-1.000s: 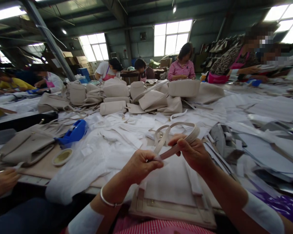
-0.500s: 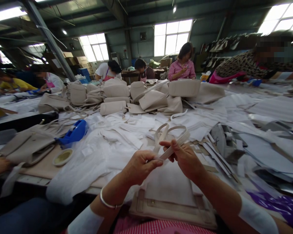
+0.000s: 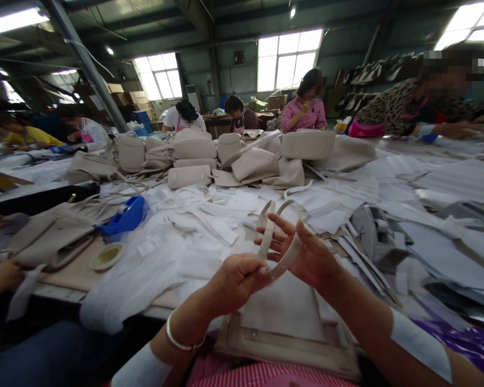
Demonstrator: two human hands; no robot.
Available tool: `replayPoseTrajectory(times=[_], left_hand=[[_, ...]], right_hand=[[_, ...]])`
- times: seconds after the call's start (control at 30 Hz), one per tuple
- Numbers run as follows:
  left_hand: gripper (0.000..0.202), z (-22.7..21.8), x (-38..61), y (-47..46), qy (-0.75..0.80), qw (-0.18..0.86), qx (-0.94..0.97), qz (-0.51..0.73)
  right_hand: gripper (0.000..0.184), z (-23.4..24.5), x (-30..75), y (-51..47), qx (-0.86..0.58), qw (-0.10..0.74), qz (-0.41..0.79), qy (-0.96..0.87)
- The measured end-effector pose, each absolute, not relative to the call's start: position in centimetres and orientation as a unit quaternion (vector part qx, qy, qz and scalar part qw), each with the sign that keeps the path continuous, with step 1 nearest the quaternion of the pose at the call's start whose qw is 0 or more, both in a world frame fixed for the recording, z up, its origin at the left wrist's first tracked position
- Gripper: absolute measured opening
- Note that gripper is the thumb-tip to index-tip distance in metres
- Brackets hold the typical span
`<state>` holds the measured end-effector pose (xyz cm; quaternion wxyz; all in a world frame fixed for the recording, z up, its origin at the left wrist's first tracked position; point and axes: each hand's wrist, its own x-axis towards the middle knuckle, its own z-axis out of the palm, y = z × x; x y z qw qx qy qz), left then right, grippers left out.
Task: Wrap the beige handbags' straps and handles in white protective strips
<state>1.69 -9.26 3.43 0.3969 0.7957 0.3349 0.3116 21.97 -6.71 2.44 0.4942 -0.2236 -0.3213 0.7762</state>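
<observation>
My left hand (image 3: 240,277) is closed, pinching the end of a narrow beige strap (image 3: 288,259) between thumb and fingers. From there the strap curves up in loops. My right hand (image 3: 310,257) has its fingers spread, with the strap running between thumb and fingers and touching the hand without being gripped. Below both hands, a beige bag (image 3: 278,346) lies flat at the table's near edge, against a red-striped apron. A white sheet (image 3: 280,312) covers the bag's upper part.
Beige bags (image 3: 256,164) are piled across the table. White packing sheets (image 3: 204,220) lie in front. A blue tape dispenser (image 3: 126,217) and tape roll (image 3: 106,257) are at left, near a co-worker's hand (image 3: 0,279). A grey dispenser (image 3: 377,231) stands at right. Other people sit around.
My right hand has opened from a pinch on the strap to spread fingers. The strap's loops now stand more upright. My left hand keeps its pinch.
</observation>
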Motion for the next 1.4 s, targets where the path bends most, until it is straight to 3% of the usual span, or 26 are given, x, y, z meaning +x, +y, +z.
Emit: replayPoseTrajectory(times=[0.13, 0.27, 0.33, 0.43, 0.73, 0.87, 0.97, 1.1, 1.2, 1.4], left_hand=[[0.027, 2.2, 2.0, -9.7, 0.331, 0.410, 0.770, 0.359], [0.047, 1.6, 1.8, -9.9, 0.436, 0.362, 0.709, 0.421], [0.045, 2.1, 1.5, -9.9, 0.483, 0.362, 0.669, 0.433], [0.026, 3.7, 0.7, -9.8, 0.505, 0.402, 0.641, 0.416], [0.028, 9.0, -3.6, -11.0, 0.556, 0.380, 0.612, 0.416], [0.026, 9.8, -5.6, -12.7, 0.562, 0.391, 0.601, 0.413], [0.028, 9.6, -7.2, -14.4, 0.607, 0.366, 0.610, 0.353], [0.033, 7.7, -8.4, -16.7, 0.647, 0.379, 0.599, 0.282], [0.037, 5.7, -8.7, -17.4, 0.638, 0.403, 0.595, 0.277], [0.041, 4.1, -8.6, -16.4, 0.644, 0.407, 0.562, 0.321]], right_hand=[[0.032, 3.0, 21.1, -5.7, -0.298, 0.592, 0.692, -0.286], [0.029, 3.4, 20.6, -5.8, -0.336, 0.616, 0.601, -0.383], [0.032, 3.7, 20.6, -5.8, -0.345, 0.620, 0.547, -0.444], [0.040, 4.4, 20.3, -5.7, -0.357, 0.607, 0.472, -0.531], [0.042, 6.4, 15.0, -6.2, -0.256, 0.505, 0.264, -0.781], [0.049, 5.7, 12.7, -8.2, -0.177, 0.429, 0.330, -0.822], [0.061, 5.2, 12.5, -8.5, -0.161, 0.357, 0.516, -0.762], [0.063, 5.2, 12.7, -5.8, -0.172, 0.384, 0.755, -0.503], [0.054, 4.7, 12.2, -4.0, -0.248, 0.404, 0.764, -0.438], [0.050, 1.7, 10.3, -7.7, -0.252, 0.302, 0.650, -0.650]])
